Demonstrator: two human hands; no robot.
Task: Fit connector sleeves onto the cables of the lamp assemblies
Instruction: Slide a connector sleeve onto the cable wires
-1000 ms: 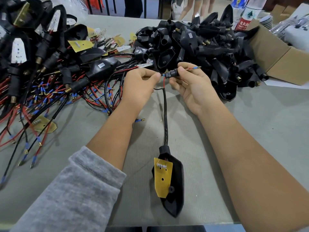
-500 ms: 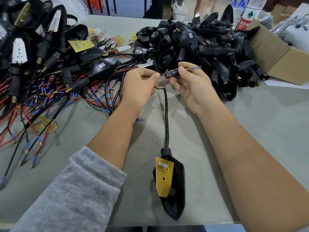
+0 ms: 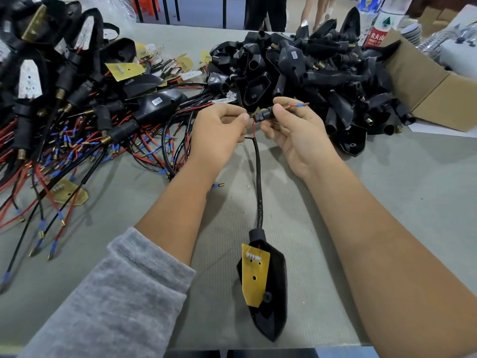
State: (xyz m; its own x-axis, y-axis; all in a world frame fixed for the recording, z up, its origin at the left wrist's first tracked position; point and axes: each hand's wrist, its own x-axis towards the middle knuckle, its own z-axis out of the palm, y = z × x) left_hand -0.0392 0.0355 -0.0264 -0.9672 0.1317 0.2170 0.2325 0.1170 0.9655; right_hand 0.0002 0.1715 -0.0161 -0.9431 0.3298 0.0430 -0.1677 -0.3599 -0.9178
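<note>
right now your left hand (image 3: 219,130) pinches the red wire (image 3: 253,129) while your right hand (image 3: 296,133) pinches the black connector sleeve (image 3: 263,115). below them, the lamp housing (image 3: 265,288) lies on the surface (image 3: 387,202), its cable (image 3: 258,182) running up to your hands.

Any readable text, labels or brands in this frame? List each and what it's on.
"农夫山": white characters on the red label of the water bottle at the far right; the rest of the label is cut off or blurred.
White sticker on the black lamp housing in the left pile: print too small to read.
White sticker on a housing in the black pile: too small to read.
Yellow circuit board near the front: no legible marking.
</note>
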